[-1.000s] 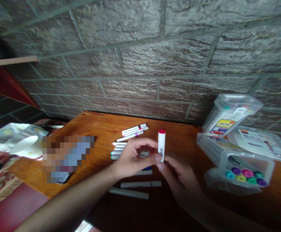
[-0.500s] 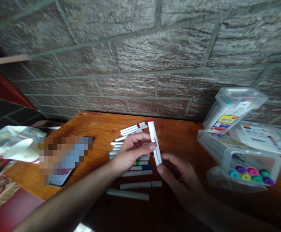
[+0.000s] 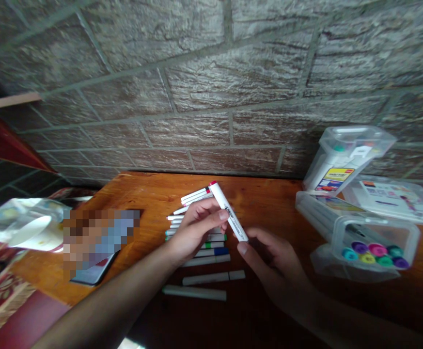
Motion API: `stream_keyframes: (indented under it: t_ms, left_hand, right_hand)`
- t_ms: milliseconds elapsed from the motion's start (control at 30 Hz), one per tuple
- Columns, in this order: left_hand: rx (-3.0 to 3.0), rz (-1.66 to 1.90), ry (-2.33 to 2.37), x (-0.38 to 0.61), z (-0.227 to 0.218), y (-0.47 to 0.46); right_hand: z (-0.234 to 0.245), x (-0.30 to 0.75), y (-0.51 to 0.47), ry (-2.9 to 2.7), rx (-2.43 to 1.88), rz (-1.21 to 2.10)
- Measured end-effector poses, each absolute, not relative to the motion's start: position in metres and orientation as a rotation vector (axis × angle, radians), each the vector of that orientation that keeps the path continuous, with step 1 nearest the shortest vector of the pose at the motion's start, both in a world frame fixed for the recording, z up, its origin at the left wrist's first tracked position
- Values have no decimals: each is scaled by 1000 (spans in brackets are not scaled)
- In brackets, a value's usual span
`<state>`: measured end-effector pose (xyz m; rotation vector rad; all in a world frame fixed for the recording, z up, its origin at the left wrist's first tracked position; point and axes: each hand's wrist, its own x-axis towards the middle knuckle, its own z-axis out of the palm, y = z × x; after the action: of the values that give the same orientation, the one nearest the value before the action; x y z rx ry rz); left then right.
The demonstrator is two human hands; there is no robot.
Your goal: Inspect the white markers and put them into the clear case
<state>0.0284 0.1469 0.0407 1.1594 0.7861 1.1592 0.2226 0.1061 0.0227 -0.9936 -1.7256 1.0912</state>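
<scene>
A white marker [image 3: 230,213] with a red end slants up and to the left between my two hands. My left hand [image 3: 201,224] pinches it around the middle, thumb on the near side. Its lower end sits between the thumb and fingers of my right hand [image 3: 269,254]. Beneath and beside my left hand lies a column of white markers with coloured bands; a blue-banded marker [image 3: 211,252] is among them. Closer to me rest a pale marker [image 3: 213,278] and another pale marker [image 3: 196,293]. My left hand hides part of the column.
On the right, an open clear case [image 3: 376,227] holds several markers with coloured ends. Behind it stand an upright clear container [image 3: 336,165] and a flat clear case [image 3: 396,198]. A phone [image 3: 95,271] and a white cup [image 3: 33,232] are at left. A brick wall [image 3: 211,121] borders the table [image 3: 146,194].
The marker has tilted further, its red end swinging left and its lower end moving slightly right and up. Both hands keep hold of it. The camera view has shifted slightly.
</scene>
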Motion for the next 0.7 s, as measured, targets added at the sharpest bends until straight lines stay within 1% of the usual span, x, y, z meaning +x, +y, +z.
stream_keyframes:
  t_ms: [300,700]
  left_hand:
    - [1235,1229,778,24,40,149]
    - [1297,1247,785,19,35,149]
  right_hand:
    - [22,225,109,-1557,-1000,920]
    - [19,221,110,-1348,-999,975]
